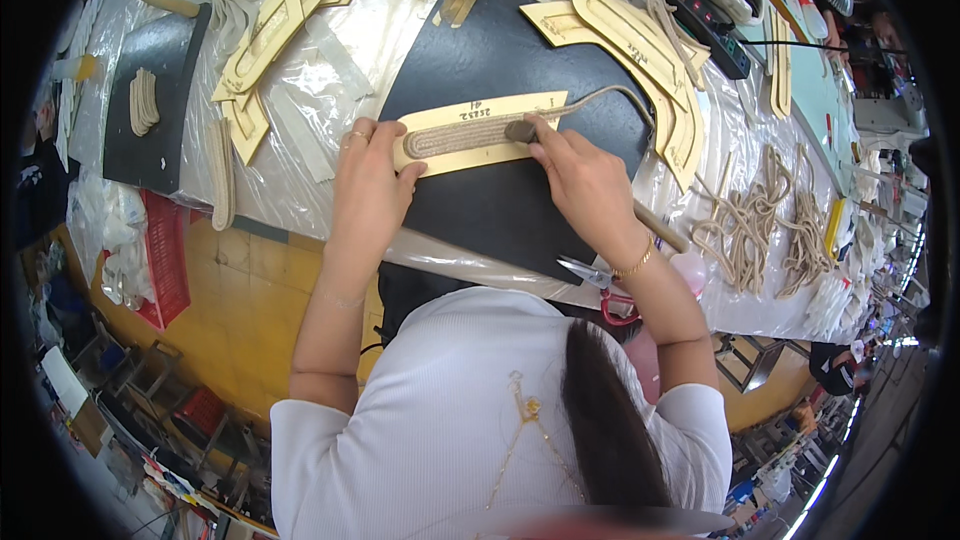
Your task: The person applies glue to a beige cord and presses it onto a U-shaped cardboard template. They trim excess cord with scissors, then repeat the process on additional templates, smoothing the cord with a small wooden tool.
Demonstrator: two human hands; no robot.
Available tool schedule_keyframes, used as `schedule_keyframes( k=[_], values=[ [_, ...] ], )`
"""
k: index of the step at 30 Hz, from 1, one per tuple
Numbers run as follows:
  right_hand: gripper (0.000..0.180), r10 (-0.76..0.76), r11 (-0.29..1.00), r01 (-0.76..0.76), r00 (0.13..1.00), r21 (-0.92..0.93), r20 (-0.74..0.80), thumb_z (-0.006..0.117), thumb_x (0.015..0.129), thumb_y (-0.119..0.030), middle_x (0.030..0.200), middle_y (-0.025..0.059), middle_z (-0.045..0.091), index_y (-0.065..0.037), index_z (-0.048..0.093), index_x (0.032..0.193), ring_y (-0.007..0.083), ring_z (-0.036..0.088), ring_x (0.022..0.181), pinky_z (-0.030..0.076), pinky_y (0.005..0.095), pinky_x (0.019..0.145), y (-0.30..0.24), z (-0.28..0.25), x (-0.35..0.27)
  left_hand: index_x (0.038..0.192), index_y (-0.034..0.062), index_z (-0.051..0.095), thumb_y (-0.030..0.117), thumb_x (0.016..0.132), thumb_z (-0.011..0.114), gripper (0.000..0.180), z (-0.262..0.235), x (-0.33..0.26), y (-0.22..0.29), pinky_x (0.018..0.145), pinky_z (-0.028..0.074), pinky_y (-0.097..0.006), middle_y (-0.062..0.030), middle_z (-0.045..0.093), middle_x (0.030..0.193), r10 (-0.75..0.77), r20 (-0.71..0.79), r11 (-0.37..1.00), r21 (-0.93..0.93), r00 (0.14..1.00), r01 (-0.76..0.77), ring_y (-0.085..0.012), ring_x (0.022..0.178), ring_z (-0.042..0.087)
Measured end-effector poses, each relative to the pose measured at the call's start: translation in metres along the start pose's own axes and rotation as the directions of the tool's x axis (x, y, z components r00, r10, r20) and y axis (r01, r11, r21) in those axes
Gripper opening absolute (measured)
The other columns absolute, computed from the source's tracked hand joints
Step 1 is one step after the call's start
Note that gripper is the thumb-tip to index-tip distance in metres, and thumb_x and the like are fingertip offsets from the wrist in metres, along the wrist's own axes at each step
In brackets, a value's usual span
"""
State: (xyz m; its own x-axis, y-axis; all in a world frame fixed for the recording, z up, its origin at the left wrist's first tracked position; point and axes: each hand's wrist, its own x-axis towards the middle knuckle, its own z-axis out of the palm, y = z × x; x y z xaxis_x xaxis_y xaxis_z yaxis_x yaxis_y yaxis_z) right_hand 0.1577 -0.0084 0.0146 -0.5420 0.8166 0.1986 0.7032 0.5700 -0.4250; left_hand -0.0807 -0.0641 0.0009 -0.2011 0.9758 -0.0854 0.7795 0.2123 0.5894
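A cream template board (440, 162) lies slightly tilted on a black mat (470, 205). Beige cord (460, 138) is laid in tight, long loops along the board, and its free tail runs off the right end across the mat. My left hand (368, 175) grips the board's left end, thumb on the near edge and fingers at the far side. My right hand (578, 170) is closed around a hammer (519, 130); its dark head rests at the cord's right part, and its wooden handle comes out below the hand.
Stacked cream templates (275, 30) lie at the far left, more templates (630, 40) at the right. Loose cords (755, 225) pile on the plastic-covered table. Red-handled scissors (600, 285) lie by my right forearm. A power strip (680, 5) stands at the back; a red basket (168, 260) is at left.
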Motion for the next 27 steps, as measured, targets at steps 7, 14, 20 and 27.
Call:
schedule_keyframes(
  k=[7, 14, 20, 27],
  values=[
    [0.035, -0.071, 0.997, 0.072, 0.993, -0.008, 0.093, 0.067, 0.094, -0.023, 0.075, 0.0065, 0.062, -0.012, 0.065, 0.128, 0.0238, 0.066, 0.063, 0.054, 0.0368, 0.056, -0.023, 0.013, 0.01, 0.111, -0.0031, 0.064, 0.004, 0.076, 0.082, 0.041, 0.001, -0.006, -0.005, 0.092, 0.049, -0.041, -0.0169, 0.062, 0.107, -0.059, 0.025, 0.998, 0.037, 0.998, 0.058, -0.0339, 0.104, 0.061],
    [0.034, -0.093, 0.996, 0.091, 0.985, 0.018, 0.143, 0.065, 0.095, -0.026, 0.077, 0.0064, 0.063, -0.012, 0.064, 0.126, 0.0222, 0.067, 0.066, 0.054, 0.0357, 0.055, -0.037, 0.027, 0.02, 0.108, -0.0031, 0.063, 0.002, 0.075, 0.082, 0.038, 0.002, 0.0, -0.011, 0.088, 0.051, -0.041, -0.0168, 0.062, 0.101, -0.01, 0.007, 1.0, 0.026, 1.0, 0.01, -0.0333, 0.099, 0.063],
    [0.038, -0.131, 0.99, 0.123, 0.985, 0.072, 0.116, 0.065, 0.096, -0.024, 0.078, 0.007, 0.063, -0.014, 0.061, 0.133, 0.0264, 0.066, 0.066, 0.054, 0.0378, 0.057, -0.04, 0.029, 0.019, 0.107, -0.003, 0.064, 0.005, 0.078, 0.081, 0.035, 0.004, 0.0, -0.013, 0.086, 0.051, -0.043, -0.0186, 0.062, 0.102, 0.005, -0.003, 1.0, -0.003, 1.0, -0.005, -0.0356, 0.097, 0.063],
    [0.04, -0.087, 0.996, 0.085, 0.992, 0.029, 0.088, 0.071, 0.09, -0.021, 0.078, 0.0052, 0.063, -0.015, 0.064, 0.129, 0.0244, 0.066, 0.066, 0.053, 0.0387, 0.058, -0.017, 0.018, -0.002, 0.105, -0.0027, 0.064, 0.011, 0.079, 0.081, 0.034, 0.015, 0.002, 0.001, 0.086, 0.051, -0.046, -0.0228, 0.061, 0.103, 0.049, -0.049, 0.997, 0.055, 0.998, -0.046, -0.0409, 0.1, 0.063]
  ],
)
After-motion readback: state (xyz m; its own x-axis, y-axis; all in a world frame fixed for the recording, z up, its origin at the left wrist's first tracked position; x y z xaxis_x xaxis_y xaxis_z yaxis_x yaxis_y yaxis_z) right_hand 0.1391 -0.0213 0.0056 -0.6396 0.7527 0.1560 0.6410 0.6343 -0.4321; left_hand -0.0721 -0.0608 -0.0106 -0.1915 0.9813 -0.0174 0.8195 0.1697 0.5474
